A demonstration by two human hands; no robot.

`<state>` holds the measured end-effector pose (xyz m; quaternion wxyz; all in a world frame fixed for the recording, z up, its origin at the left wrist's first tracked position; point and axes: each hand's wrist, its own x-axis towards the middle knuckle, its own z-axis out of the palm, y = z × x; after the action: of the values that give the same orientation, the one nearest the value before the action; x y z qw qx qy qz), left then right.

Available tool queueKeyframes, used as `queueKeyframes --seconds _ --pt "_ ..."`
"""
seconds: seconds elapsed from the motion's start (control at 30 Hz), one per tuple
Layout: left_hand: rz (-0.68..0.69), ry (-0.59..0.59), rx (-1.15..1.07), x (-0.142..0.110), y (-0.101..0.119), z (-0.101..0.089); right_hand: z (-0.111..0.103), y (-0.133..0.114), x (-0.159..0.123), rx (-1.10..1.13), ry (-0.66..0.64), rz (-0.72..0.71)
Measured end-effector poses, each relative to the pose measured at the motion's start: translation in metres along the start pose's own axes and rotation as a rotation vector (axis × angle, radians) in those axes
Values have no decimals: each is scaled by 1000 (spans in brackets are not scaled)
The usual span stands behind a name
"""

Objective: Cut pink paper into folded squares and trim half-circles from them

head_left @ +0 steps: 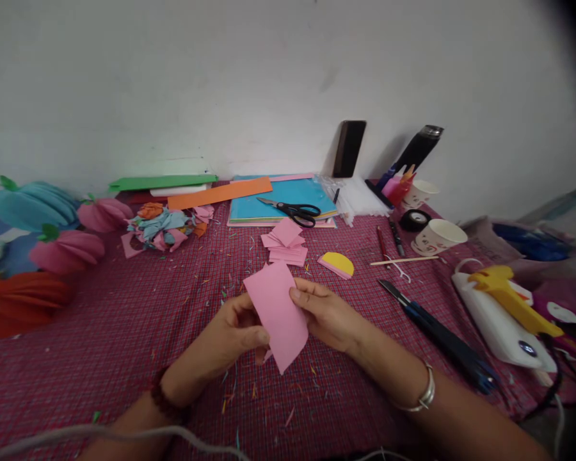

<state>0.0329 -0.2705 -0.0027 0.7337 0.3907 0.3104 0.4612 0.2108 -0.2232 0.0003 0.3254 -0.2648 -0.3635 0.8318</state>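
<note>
Pink paper [279, 317] is gripped above the surface [139, 320] by the closed fingers of the left hand [237, 330] and right hand [333, 317]. Open room lies leftward; a cutter [444, 336], rightward. Beyond: pink pieces [288, 256], then scissors [300, 210] on blue sheets [249, 208]. Cup [439, 237] print: illegible.

Both hands' fingers [295, 296] on pink paper [279, 317] | scissors [295, 210] on blue sheets [288, 195]

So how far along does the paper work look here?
Looks done: the pleated blue, pink and red-orange paper pumpkins on the person's left. In hand: a plain pink paper sheet, held by the left hand and right hand. Seemingly left: the loose, flat pink paper pieces beyond it, apparently unassembled. Remaining steps: can't tell.
</note>
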Motion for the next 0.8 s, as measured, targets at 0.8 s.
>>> queueKeyframes --seconds 0.8 --pt "271 620 654 3 19 -4 -3 10 9 -39 152 27"
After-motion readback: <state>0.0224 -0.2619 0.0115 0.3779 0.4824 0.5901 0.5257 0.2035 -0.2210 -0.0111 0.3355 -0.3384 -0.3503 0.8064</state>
